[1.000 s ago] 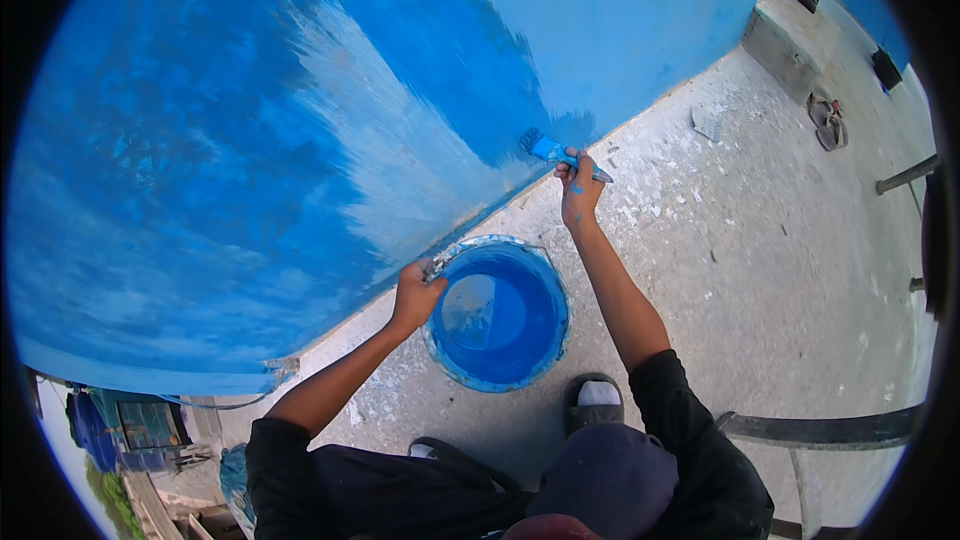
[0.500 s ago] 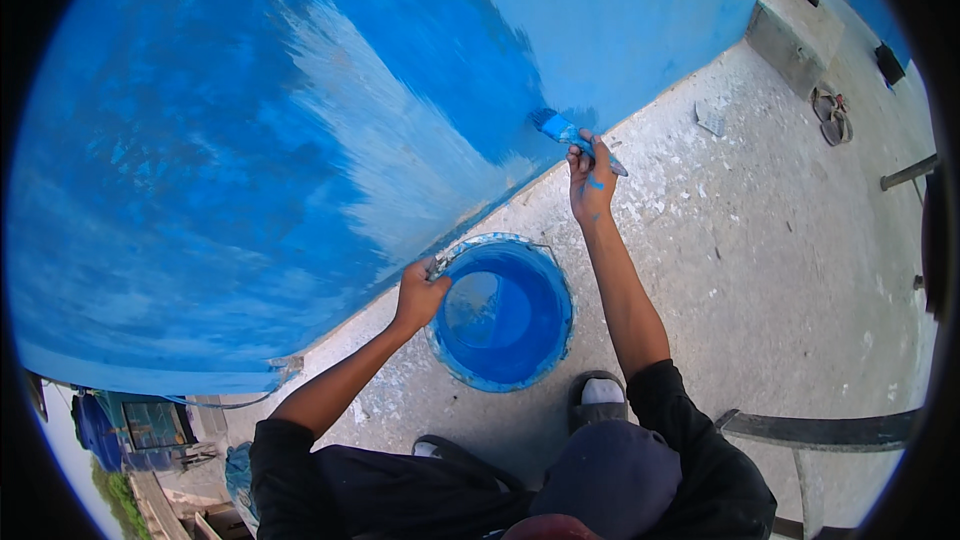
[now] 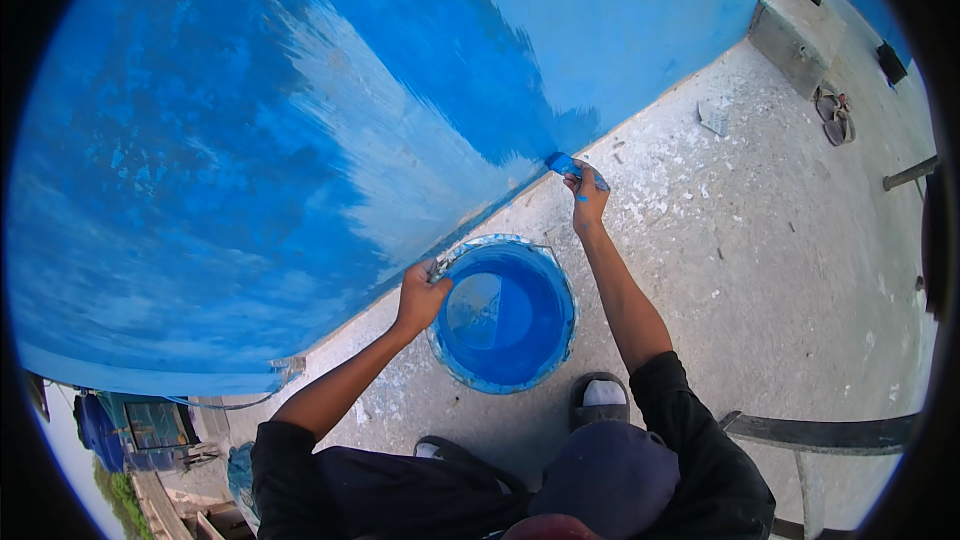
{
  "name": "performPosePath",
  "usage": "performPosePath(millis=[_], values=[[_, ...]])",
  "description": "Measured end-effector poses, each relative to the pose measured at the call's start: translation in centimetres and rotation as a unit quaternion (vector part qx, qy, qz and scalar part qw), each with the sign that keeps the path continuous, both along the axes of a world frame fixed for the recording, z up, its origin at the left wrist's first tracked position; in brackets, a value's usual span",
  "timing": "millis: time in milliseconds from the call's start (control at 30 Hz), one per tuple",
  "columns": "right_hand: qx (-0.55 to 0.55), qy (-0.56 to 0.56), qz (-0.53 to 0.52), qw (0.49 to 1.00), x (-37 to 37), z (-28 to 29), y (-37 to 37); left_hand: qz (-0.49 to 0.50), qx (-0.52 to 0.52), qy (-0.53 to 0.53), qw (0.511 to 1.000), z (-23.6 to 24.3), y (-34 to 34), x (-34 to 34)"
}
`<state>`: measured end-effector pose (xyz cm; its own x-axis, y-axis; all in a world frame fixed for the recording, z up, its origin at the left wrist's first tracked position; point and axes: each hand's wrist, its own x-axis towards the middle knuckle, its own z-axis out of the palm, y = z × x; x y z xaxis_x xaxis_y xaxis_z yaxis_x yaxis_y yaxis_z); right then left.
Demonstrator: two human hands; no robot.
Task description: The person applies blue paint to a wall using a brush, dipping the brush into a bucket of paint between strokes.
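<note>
Brush (image 3: 567, 166) gripped by fingers of the right hand (image 3: 590, 200), bristles (image 3: 554, 159) just beyond them, low on the wall (image 3: 395, 130). Fingers of the left hand (image 3: 420, 298) hold the bucket (image 3: 548, 325) by its edge, its body to their right.

Grey floor (image 3: 760, 310) with sandals (image 3: 837, 129), white flecks (image 3: 655, 180).

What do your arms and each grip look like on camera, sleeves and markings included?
The left sleeve and right sleeve are black, loose and end near the elbow. Both forearms are bare. The left grip and right grip are ungloved; the right has a bright blue smear. No watch or cable shows.
</note>
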<state>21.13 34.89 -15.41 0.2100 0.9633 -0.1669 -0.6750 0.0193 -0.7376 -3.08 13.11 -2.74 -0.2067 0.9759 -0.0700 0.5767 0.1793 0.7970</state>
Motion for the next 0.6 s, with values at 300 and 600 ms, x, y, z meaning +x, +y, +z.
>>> performPosePath(millis=[300,600], values=[[0.152,0.179,0.044,0.971,0.6,12.6,-2.5,0.012,-0.001,-0.008,1.000,1.0,0.0,0.6],[-0.012,-0.115,0.010,0.993,-1.1,0.0,-2.1,0.010,-0.003,-0.034,0.999,0.9,0.2,1.0]])
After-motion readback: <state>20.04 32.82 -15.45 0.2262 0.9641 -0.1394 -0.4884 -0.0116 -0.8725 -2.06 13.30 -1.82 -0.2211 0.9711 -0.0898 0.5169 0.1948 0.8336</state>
